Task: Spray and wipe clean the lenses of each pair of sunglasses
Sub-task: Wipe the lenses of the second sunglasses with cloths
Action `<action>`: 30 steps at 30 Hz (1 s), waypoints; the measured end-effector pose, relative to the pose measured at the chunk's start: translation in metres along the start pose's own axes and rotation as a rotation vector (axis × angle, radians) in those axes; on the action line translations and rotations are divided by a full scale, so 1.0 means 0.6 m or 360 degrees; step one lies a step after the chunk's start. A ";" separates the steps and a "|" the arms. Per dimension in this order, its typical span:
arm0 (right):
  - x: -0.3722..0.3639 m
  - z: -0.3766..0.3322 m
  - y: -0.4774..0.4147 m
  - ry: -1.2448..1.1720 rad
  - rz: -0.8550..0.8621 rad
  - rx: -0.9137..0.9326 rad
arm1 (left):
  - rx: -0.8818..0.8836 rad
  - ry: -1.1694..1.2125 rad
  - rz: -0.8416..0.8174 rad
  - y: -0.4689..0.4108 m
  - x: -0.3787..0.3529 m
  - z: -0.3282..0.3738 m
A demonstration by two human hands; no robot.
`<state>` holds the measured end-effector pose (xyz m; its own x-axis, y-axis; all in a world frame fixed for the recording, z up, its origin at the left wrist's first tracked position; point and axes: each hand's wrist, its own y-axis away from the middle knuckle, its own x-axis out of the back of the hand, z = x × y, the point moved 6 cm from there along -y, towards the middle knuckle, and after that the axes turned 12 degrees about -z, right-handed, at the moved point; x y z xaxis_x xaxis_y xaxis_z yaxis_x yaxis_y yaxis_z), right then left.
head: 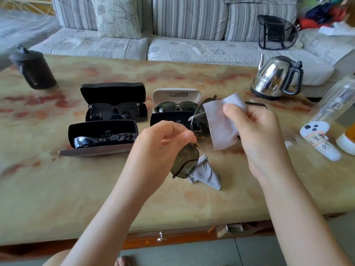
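- Head view: left hand [169,137], fingers curled, pinches the sunglasses [185,162] near the bridge.
- Right hand [255,131] grips a grey cloth [221,123], seemingly against the far lens.

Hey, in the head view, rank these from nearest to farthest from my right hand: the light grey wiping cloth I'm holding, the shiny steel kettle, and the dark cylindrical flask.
1. Light grey wiping cloth: pinched in the right hand itself.
2. Shiny steel kettle: behind the hand, slightly to the right.
3. Dark cylindrical flask: far off to the left, at the back.
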<state>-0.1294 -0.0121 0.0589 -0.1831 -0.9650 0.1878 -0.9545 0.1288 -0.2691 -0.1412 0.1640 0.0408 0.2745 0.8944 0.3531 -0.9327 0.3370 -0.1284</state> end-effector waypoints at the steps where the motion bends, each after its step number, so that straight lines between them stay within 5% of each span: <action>1: 0.001 0.001 0.001 -0.0022 0.0009 -0.0003 | 0.0018 -0.0002 0.0025 0.000 0.001 -0.001; 30: 0.031 0.028 0.026 -0.0410 -0.0199 -0.0031 | -0.0063 -0.0155 0.0220 0.000 0.028 0.002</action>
<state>-0.1437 -0.0319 0.0426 0.0000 -0.9996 -0.0286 -0.9706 0.0069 -0.2405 -0.1371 0.1786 0.0477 0.1185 0.9010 0.4172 -0.9495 0.2257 -0.2177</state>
